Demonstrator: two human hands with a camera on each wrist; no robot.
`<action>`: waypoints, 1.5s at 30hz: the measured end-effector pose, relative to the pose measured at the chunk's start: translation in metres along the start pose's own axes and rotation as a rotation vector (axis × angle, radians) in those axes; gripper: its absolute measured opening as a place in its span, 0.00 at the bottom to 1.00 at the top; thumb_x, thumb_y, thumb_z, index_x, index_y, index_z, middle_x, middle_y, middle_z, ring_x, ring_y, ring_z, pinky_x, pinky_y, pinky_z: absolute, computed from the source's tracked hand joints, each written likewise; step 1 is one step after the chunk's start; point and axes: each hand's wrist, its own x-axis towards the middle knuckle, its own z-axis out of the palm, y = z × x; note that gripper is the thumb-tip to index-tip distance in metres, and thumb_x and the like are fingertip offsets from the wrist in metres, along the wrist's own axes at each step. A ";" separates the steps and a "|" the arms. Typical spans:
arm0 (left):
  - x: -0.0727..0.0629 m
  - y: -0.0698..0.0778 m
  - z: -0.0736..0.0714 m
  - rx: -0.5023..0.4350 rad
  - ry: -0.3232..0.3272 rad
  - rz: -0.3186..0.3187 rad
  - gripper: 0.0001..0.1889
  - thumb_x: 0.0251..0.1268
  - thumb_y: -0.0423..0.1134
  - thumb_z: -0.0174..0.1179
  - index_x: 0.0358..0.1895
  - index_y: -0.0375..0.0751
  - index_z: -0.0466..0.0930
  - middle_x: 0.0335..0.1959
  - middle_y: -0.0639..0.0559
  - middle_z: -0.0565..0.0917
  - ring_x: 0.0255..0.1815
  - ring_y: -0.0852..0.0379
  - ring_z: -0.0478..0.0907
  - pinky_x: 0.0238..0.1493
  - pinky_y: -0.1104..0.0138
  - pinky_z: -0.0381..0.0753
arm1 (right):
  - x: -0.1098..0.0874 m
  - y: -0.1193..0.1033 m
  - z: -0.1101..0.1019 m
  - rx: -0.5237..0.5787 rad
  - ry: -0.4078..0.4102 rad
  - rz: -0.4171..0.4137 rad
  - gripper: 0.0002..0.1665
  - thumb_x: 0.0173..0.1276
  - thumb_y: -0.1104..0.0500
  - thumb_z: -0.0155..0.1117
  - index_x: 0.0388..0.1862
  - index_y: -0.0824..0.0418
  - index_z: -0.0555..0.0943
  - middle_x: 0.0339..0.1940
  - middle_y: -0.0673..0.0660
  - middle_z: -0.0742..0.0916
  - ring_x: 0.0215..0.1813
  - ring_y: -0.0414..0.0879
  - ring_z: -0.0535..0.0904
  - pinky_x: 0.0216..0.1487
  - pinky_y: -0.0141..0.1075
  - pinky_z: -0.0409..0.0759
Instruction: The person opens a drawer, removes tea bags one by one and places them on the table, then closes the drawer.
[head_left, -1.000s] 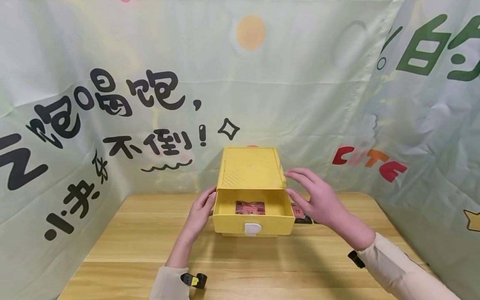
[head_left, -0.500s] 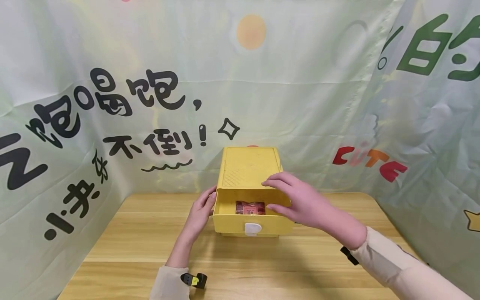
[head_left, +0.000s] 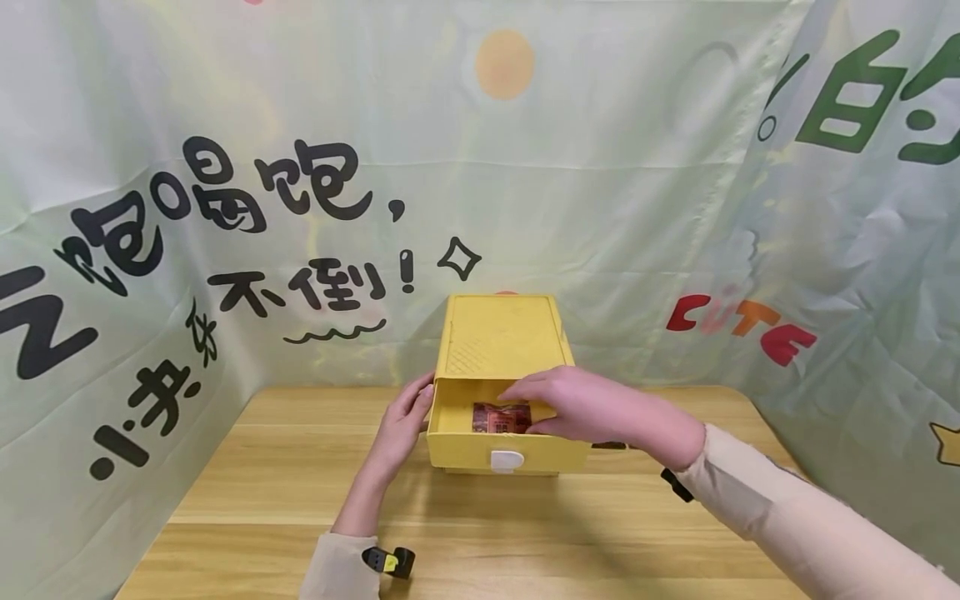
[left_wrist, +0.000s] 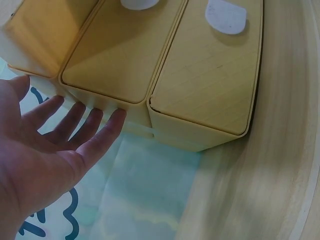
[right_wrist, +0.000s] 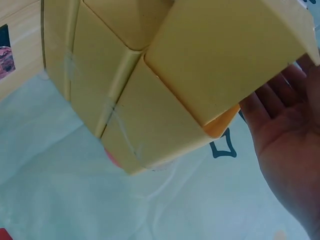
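A yellow plastic drawer unit [head_left: 498, 329] stands at the table's back, its stacked tiers plain in the left wrist view. The top drawer [head_left: 461, 450], with a white pull tab [head_left: 507, 460], is pulled out. Inside it lies a small dark-red printed packet [head_left: 501, 418]. My right hand [head_left: 585, 404] reaches over the drawer's right wall; its thumb is at the packet's right edge and its fingers hover above. Whether they touch the packet is unclear, and the right wrist view hides the fingertips behind the drawer. My left hand [head_left: 397, 423], fingers extended [left_wrist: 102, 137], rests against the unit's left side.
Another dark packet [head_left: 609, 446] lies on the wooden table [head_left: 300, 483] to the right of the unit, mostly covered by the right arm. A printed cloth [head_left: 600, 217] hangs close behind and along both sides of the table.
My right hand has moved left and down, from beside the unit's right side, over the drawer's edge and into the drawer. The left hand stays where it was.
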 end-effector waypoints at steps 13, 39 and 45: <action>-0.001 -0.001 0.000 -0.016 -0.013 -0.003 0.25 0.85 0.46 0.50 0.77 0.40 0.69 0.74 0.40 0.71 0.67 0.36 0.76 0.57 0.51 0.86 | 0.016 0.013 0.008 0.114 -0.176 -0.058 0.26 0.74 0.67 0.68 0.70 0.60 0.79 0.59 0.53 0.86 0.46 0.43 0.83 0.49 0.37 0.85; 0.000 -0.001 0.000 -0.028 -0.019 0.001 0.25 0.86 0.45 0.50 0.77 0.39 0.69 0.74 0.39 0.71 0.67 0.36 0.76 0.58 0.45 0.84 | 0.036 0.013 0.019 0.049 -0.214 -0.081 0.37 0.70 0.74 0.66 0.76 0.66 0.70 0.70 0.59 0.81 0.64 0.48 0.78 0.69 0.42 0.78; 0.000 -0.001 0.000 -0.021 -0.014 -0.003 0.25 0.86 0.47 0.50 0.77 0.39 0.69 0.75 0.39 0.70 0.68 0.36 0.75 0.59 0.47 0.85 | 0.036 0.012 0.020 0.061 -0.238 -0.027 0.35 0.73 0.70 0.65 0.77 0.65 0.69 0.72 0.59 0.78 0.69 0.50 0.75 0.72 0.46 0.74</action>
